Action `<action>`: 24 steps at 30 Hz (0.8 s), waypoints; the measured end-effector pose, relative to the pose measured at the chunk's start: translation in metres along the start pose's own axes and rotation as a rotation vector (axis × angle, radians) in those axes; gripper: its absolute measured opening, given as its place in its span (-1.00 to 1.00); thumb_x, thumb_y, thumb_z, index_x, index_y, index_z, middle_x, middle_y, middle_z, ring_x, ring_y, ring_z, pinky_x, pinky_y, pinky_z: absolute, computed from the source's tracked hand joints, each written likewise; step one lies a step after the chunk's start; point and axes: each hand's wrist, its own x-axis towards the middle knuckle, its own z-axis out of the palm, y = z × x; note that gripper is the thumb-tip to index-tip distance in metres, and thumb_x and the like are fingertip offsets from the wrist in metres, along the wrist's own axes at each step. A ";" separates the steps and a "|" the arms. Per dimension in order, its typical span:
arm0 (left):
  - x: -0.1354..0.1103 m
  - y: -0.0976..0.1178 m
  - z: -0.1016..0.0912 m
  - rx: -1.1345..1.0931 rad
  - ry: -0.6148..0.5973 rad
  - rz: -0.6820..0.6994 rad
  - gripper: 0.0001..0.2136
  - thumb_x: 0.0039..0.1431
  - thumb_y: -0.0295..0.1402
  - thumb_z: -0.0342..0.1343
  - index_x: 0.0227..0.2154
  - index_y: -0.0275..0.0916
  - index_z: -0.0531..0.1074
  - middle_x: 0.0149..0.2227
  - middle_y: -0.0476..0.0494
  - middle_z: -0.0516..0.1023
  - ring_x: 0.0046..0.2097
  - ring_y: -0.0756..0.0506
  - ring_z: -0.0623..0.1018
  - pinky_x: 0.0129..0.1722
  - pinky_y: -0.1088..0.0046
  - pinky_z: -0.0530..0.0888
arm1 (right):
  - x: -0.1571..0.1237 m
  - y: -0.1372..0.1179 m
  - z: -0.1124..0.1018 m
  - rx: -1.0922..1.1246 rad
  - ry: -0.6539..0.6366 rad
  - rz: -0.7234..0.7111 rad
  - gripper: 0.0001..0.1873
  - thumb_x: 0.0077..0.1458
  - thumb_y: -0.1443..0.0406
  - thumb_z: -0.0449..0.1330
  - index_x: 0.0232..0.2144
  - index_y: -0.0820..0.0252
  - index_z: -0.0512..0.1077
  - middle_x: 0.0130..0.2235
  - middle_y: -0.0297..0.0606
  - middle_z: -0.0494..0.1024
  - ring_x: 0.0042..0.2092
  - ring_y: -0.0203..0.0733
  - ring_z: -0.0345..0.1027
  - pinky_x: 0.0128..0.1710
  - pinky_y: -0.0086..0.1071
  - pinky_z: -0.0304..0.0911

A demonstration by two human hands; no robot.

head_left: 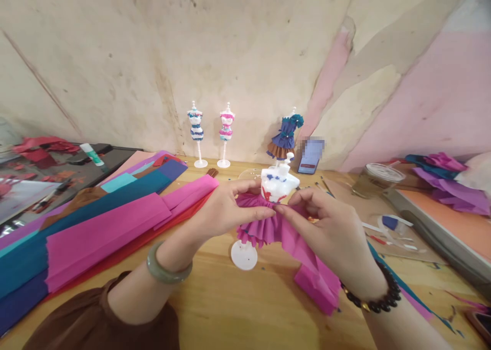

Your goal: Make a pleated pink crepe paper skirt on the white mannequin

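Observation:
A small white dress form (276, 184) with blue and red marks tilts between my hands, its round white base (244, 255) lifted toward me. Pleated magenta crepe paper (259, 230) wraps its waist like a skirt. My left hand (233, 204) grips the form and skirt from the left, thumb pressing at the waist. At the same spot my right hand (326, 225) pinches the upper edge of the crepe paper. From there a loose magenta strip (320, 283) hangs down to the table. The fingers partly hide the waist.
Two dress forms (196, 130) (227, 127) and one in a blue and brown dress (287, 135) stand by the wall. A phone (311, 156) leans there. Folded crepe paper (103, 232) lies left; a lidded cup (378, 180) and paper scraps (391, 222) lie right.

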 end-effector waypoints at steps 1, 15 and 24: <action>0.000 0.000 0.001 -0.009 -0.005 -0.002 -0.70 0.02 -0.41 0.34 -0.13 -0.29 0.57 -0.05 -0.22 0.63 0.02 -0.20 0.57 0.08 0.27 0.47 | 0.001 0.001 0.000 0.024 -0.004 0.017 -0.86 0.13 0.22 0.26 -0.42 0.11 0.43 -0.42 -0.37 0.59 -0.43 -0.26 0.47 -0.41 -0.41 0.32; -0.004 -0.010 0.003 0.050 0.063 0.073 -0.73 0.09 -0.32 0.29 -0.13 -0.26 0.57 -0.08 -0.20 0.64 -0.04 -0.18 0.60 0.01 0.30 0.50 | 0.002 0.002 -0.006 -0.059 -0.119 -0.119 -0.85 0.18 0.16 0.19 -0.31 0.07 0.49 -0.40 -0.33 0.59 -0.43 -0.20 0.43 -0.38 -0.34 0.36; -0.001 -0.013 -0.003 0.550 0.154 0.295 -0.90 0.11 -0.36 0.23 -0.30 -0.22 0.56 -0.26 -0.10 0.64 -0.18 -0.14 0.55 0.20 0.10 0.26 | 0.002 0.004 -0.008 0.121 -0.159 0.023 -0.84 0.16 0.16 0.24 -0.28 0.12 0.46 -0.30 -0.28 0.61 -0.32 -0.19 0.48 -0.31 -0.31 0.37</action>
